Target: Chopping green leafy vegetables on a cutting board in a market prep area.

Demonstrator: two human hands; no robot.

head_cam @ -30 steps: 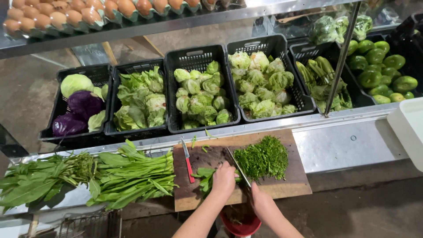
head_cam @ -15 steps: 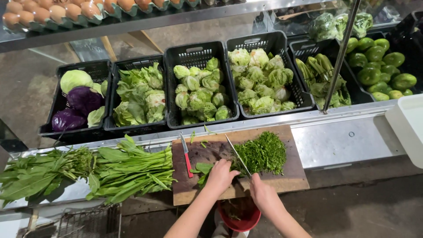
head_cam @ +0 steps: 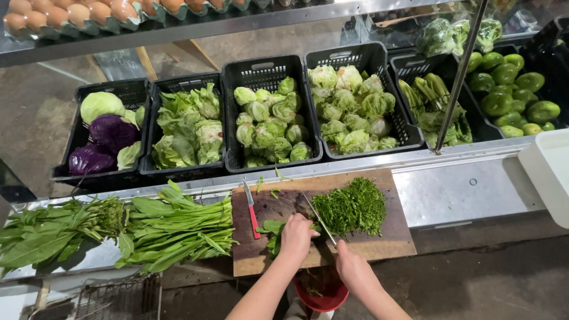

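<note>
My left hand (head_cam: 295,236) presses down on a small bunch of green leaves (head_cam: 272,227) on the wooden cutting board (head_cam: 379,237). My right hand (head_cam: 351,266) grips the handle of a long kitchen knife (head_cam: 317,216), whose blade lies slanted just right of the left hand's fingers. A pile of finely chopped greens (head_cam: 351,207) sits to the right of the blade. A small red-handled knife (head_cam: 251,208) lies on the board's left part.
Long leafy greens (head_cam: 118,228) lie on the steel counter to the left. Black crates behind hold cabbages (head_cam: 104,133), lettuce (head_cam: 269,121) and green tomatoes (head_cam: 512,83). A white tub (head_cam: 551,172) stands at the right, a red bucket (head_cam: 320,296) below the board, eggs (head_cam: 77,12) on the shelf.
The view has shifted slightly. The knife blade and both hands have kept working at the leaves, and the chopped pile sits a bit farther right of the hands.
</note>
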